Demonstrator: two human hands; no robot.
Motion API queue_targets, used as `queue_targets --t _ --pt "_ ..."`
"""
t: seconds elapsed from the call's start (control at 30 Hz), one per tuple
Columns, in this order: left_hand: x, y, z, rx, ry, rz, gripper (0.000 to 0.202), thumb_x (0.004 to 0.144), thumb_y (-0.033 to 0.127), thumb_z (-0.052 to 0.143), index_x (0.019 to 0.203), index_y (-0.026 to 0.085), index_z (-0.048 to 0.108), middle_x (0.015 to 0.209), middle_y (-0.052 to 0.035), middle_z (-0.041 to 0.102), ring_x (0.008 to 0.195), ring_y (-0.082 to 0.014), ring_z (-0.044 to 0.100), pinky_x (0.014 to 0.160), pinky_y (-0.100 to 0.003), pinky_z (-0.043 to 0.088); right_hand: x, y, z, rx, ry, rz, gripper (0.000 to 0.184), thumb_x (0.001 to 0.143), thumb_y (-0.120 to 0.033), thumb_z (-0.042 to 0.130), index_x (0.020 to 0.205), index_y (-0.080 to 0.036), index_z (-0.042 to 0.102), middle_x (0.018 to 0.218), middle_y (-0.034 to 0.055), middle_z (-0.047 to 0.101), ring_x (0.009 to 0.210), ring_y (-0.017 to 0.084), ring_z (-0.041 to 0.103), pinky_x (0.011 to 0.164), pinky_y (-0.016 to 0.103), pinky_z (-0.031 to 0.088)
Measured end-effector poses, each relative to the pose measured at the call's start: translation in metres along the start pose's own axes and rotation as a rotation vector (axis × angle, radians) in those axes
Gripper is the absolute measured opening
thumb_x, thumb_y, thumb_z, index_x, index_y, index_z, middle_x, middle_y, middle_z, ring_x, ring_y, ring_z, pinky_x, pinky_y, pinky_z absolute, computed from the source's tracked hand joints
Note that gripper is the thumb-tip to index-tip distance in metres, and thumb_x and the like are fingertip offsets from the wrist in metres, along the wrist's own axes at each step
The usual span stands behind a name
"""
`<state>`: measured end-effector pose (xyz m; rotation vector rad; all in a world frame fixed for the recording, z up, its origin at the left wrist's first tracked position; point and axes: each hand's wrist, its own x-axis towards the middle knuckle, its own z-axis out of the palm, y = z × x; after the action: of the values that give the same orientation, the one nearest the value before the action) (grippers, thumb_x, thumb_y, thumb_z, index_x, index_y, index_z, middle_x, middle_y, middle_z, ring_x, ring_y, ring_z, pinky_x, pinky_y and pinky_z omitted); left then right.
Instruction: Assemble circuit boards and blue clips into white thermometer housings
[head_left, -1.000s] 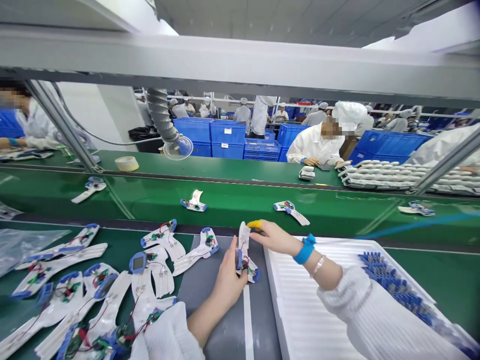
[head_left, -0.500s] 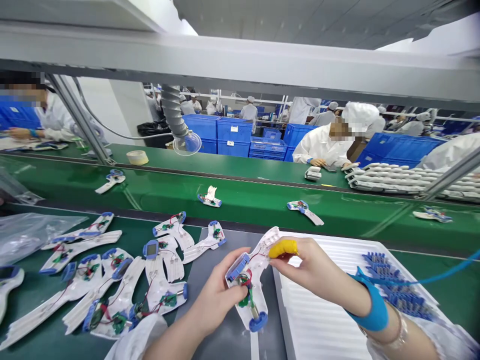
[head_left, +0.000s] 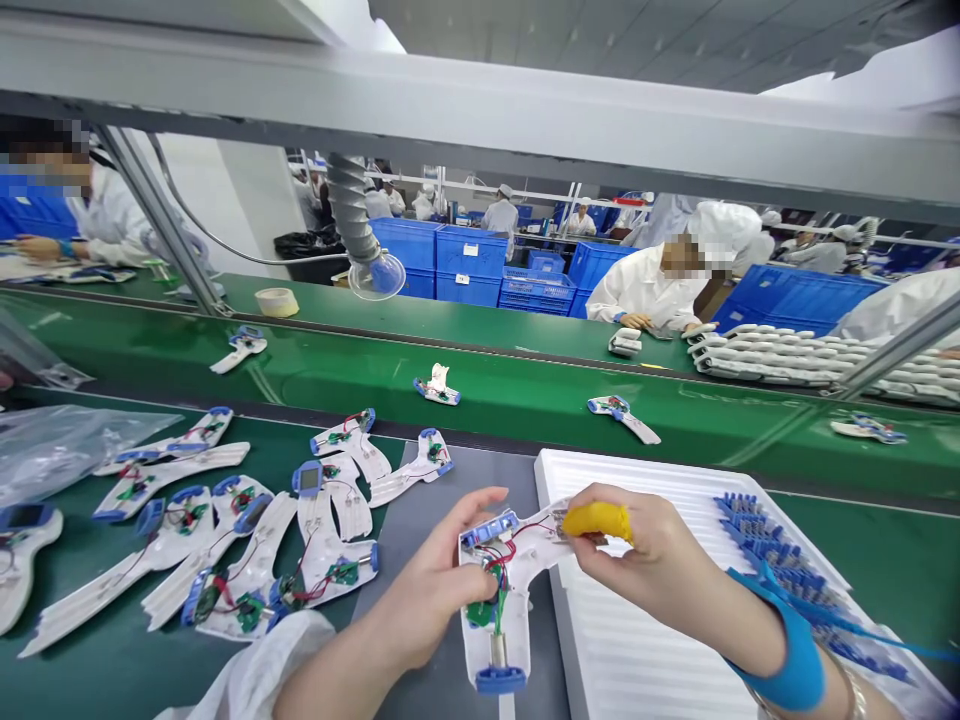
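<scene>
An opened white infrared thermometer housing [head_left: 537,552] with blue trim, a green circuit board and red wires is held over the grey mat [head_left: 401,485]. My left hand [head_left: 424,590] grips its head end, thumb over the circuit board and forefinger stretched out behind. At the handle end, my right hand [head_left: 649,545] is closed in a pinch, a yellow cover on one finger. Small metal parts show beside its fingertips, partly hidden. Several similar open thermometer housings [head_left: 255,555] lie to the left of my left hand.
Under my right forearm stands a ribbed white foam tray [head_left: 626,620] holding rows of blue-and-metal parts [head_left: 784,555]. Beyond it runs a green conveyor belt [head_left: 517,395] carrying several housings. A plastic bag [head_left: 67,450] lies at left; a co-worker [head_left: 652,285] sits across.
The thermometer housing has turned, its handle now pointing more to the right, and sits slightly lower. My right hand has moved right and down with the handle end. Housings on the belt have shifted right.
</scene>
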<state>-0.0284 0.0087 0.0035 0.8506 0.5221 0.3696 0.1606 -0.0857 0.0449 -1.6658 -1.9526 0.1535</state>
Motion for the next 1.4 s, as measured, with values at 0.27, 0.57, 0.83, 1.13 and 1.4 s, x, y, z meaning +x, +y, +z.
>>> queue_targets --t 0.27,0.57,0.83,1.13,1.4 --pt "-0.002 0.004 0.006 -0.005 0.025 -0.021 0.074 0.047 0.013 0.053 0.119 0.024 0.042 0.091 -0.001 0.053 0.068 -0.0147 0.055 0.064 -0.028 0.042 -0.003 -0.002 0.002 -0.008 0.063 0.019 0.019 0.073 -0.004 0.049 0.074 -0.021 0.057 0.072 -0.0011 0.063 0.062 0.01 0.058 0.054 0.02 0.045" --pt "-0.002 -0.001 0.006 0.092 -0.021 0.066 0.075 0.055 0.014 0.053 0.126 0.024 0.032 0.095 -0.0012 0.046 0.072 -0.013 0.049 0.064 -0.025 0.036 -0.006 -0.007 0.007 -0.186 0.045 0.119 0.016 0.074 -0.009 0.046 0.071 -0.02 0.057 0.072 -0.0004 0.065 0.062 0.015 0.06 0.057 0.027 0.046" --pt "-0.008 -0.002 0.016 0.324 -0.048 0.178 0.079 0.062 0.018 0.051 0.134 0.021 0.016 0.1 -0.0044 0.042 0.083 -0.0165 0.044 0.07 -0.027 0.033 0.003 -0.015 -0.001 -0.116 0.013 0.227 0.015 0.071 -0.01 0.048 0.067 -0.021 0.057 0.067 -0.0024 0.065 0.058 0.013 0.059 0.056 0.025 0.046" --pt "-0.008 -0.005 0.012 0.124 0.029 0.226 0.076 0.062 0.016 0.054 0.132 0.025 0.027 0.092 -0.0004 0.045 0.071 -0.0115 0.045 0.065 -0.023 0.036 -0.008 -0.013 0.008 -0.234 0.099 -0.04 0.019 0.082 -0.011 0.044 0.093 -0.018 0.057 0.085 0.0052 0.066 0.072 0.016 0.063 0.061 0.028 0.051" --pt "0.01 -0.02 0.007 -0.073 0.184 -0.064 0.079 0.06 0.019 0.063 0.133 0.025 0.034 0.088 -0.0023 0.064 0.064 -0.0136 0.057 0.058 -0.021 0.041 -0.028 0.03 -0.006 -0.411 -0.063 0.071 0.023 0.084 -0.02 0.046 0.102 -0.019 0.061 0.105 0.0079 0.062 0.095 0.019 0.059 0.081 0.03 0.05"
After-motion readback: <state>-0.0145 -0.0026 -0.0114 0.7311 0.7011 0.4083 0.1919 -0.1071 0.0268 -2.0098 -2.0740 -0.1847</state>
